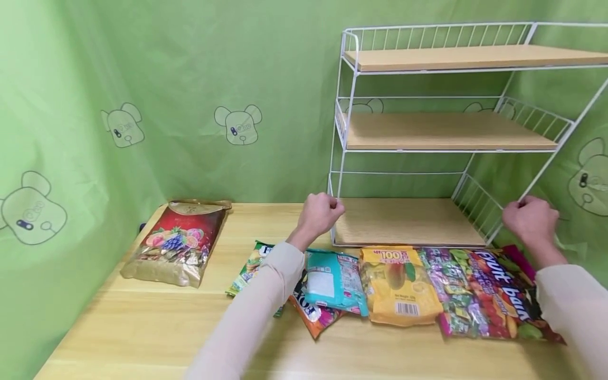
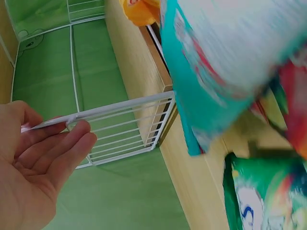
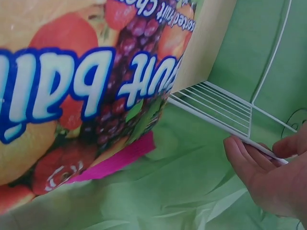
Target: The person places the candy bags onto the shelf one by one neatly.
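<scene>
A white wire rack (image 1: pixel 396 151) with three wooden shelves stands at the back right of the table. The left hand (image 1: pixel 319 212) grips its front left upright; in the left wrist view that hand (image 2: pixel 45 158) has its fingers curled round the white wire. On the opposite side, the right hand (image 1: pixel 532 219) holds the front right upright, and the right wrist view shows that hand (image 3: pixel 268 172) pinching the wire. Bags lie just in front of the bottom shelf: a teal bag (image 1: pixel 328 282), a yellow mango bag (image 1: pixel 398 287) and a Fruit bait bag (image 1: pixel 494 295).
A red and gold bag (image 1: pixel 178 243) lies at the table's back left. Green bag (image 1: pixel 249 266) and orange-black bag (image 1: pixel 313 316) lie near the left forearm, partly hidden. Green cloth with bear-head drawings hangs behind and at both sides.
</scene>
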Demonstrator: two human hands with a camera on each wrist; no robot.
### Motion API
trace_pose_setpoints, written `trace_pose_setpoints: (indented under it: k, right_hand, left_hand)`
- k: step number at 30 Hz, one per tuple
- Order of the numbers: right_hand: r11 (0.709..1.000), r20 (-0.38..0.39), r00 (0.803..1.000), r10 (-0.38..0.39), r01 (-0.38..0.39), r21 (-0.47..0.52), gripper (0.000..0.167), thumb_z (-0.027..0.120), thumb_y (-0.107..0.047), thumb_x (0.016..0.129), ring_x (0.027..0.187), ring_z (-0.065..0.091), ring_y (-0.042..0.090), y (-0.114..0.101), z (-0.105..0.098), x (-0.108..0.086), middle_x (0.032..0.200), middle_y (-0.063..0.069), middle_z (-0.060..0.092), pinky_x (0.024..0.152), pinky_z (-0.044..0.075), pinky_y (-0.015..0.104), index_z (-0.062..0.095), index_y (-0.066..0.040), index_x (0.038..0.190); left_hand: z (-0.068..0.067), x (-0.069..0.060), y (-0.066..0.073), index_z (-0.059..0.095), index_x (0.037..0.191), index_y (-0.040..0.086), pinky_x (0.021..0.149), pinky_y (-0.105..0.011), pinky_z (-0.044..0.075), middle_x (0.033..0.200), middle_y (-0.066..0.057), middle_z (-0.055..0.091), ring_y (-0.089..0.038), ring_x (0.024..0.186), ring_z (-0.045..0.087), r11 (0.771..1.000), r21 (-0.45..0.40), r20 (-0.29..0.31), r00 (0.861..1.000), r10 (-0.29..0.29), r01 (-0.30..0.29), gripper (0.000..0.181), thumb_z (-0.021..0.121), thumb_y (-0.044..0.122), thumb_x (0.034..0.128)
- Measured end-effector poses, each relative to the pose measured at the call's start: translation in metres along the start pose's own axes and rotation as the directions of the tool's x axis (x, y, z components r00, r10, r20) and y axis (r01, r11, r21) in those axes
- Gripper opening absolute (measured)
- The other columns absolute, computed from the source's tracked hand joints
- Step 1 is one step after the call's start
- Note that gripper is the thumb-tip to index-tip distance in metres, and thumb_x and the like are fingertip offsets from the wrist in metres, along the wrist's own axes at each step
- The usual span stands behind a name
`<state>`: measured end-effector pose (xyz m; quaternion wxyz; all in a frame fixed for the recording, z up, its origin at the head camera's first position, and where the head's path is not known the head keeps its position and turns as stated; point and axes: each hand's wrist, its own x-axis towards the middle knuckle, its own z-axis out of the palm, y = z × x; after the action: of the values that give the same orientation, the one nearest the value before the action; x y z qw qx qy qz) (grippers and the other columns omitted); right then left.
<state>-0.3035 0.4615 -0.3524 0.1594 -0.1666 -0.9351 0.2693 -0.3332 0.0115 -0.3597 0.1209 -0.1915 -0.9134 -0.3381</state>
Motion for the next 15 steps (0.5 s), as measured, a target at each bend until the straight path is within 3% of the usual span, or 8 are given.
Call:
trace_pose_setpoints:
  k: [9, 15]
  right_hand:
    - [0.994, 0.029, 0.993, -0.111, 0.111, -0.009, 0.044, 0.039, -0.02, 0.101, 0.068, 0.051, 0.032, -0.026, 0.013, -0.011, 0.09, 0.032, 0.064, 0.061, 0.039, 0.042, 0.057, 0.015, 0.117]
    - [0.984, 0.055, 0.983, -0.174, 0.173, 0.034, 0.044, 0.039, -0.02, 0.102, 0.06, 0.052, 0.025, -0.047, 0.027, -0.02, 0.094, 0.033, 0.065, 0.046, 0.044, 0.036, 0.057, 0.015, 0.119]
  left_hand:
    - [-0.026, -0.012, -0.026, 0.061, 0.062, 0.015, 0.043, -0.017, 0.024, 0.051, 0.005, 0.044, -0.007, 0.047, 0.034, 1.0, 0.011, 0.026, 1.0, -0.005, 0.004, 0.035, 0.058, 0.017, 0.0965]
    - [-0.048, -0.021, -0.049, 0.064, 0.064, 0.011, 0.043, -0.017, 0.025, 0.051, 0.005, 0.043, -0.007, 0.046, 0.032, 1.0, -0.002, 0.019, 1.0, -0.012, 0.012, 0.034, 0.058, 0.016, 0.0961]
